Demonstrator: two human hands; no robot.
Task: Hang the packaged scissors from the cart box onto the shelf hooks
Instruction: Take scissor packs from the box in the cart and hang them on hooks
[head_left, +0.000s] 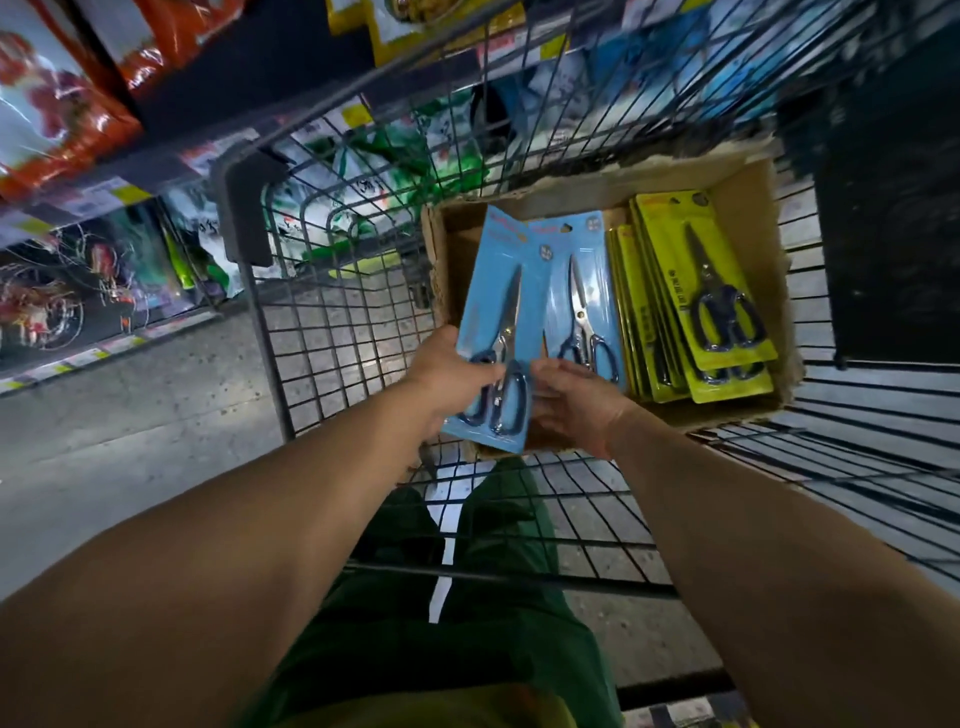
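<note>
A cardboard box (748, 208) sits in the wire cart (332, 322). My left hand (447, 376) grips the lower left edge of a blue-carded pack of scissors (496, 291), lifted and tilted over the box's left side. Beside it my right hand (576, 402) holds the bottom of a second blue scissors pack (587, 291). To their right, several yellow-carded scissors packs (711, 301) lie stacked in the box.
Shelves with orange and green packaged goods (62, 114) run along the left, with yellow price tags on their edges. The grey concrete floor (130, 415) shows left of the cart. A dark shelf unit (893, 234) stands to the right.
</note>
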